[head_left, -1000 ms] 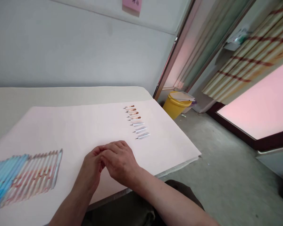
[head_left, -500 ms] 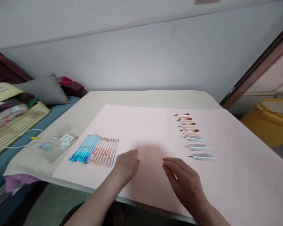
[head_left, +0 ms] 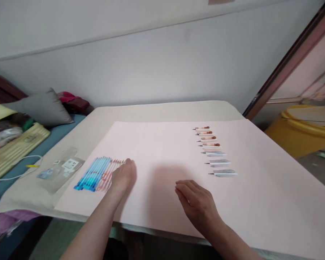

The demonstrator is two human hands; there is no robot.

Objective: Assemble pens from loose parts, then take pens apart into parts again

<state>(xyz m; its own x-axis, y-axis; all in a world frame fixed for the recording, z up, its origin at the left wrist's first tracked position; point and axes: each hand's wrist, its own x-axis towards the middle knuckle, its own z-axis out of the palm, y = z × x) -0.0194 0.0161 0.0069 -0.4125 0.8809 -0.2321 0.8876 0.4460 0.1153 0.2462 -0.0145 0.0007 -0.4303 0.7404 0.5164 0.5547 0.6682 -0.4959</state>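
My left hand (head_left: 122,176) is over the right end of a row of pink-patterned pens (head_left: 106,177), hiding part of them; its fingertips are turned away from view. Left of these pens lies a row of blue pens (head_left: 93,173), side by side. My right hand (head_left: 197,199) hovers over the pink sheet with its fingers together and thumb close to them, nothing visible between. Beyond it, a column of several pen parts runs up the sheet: brown-and-peach pieces (head_left: 209,138) and grey-blue pieces (head_left: 219,161), with slim white sticks with dark pointed tips alongside.
The pink sheet (head_left: 157,141) covers much of the cream-topped table (head_left: 162,112). Clear plastic packaging (head_left: 61,169) with white labels lies on the left. Beyond the table are a grey cushion (head_left: 47,108), a white cable (head_left: 18,177) and a yellow container (head_left: 292,130) at right.
My left hand has moved left, from bare sheet to the right end of the pink-patterned pens. My right hand keeps much the same pose. The view has turned slightly right.
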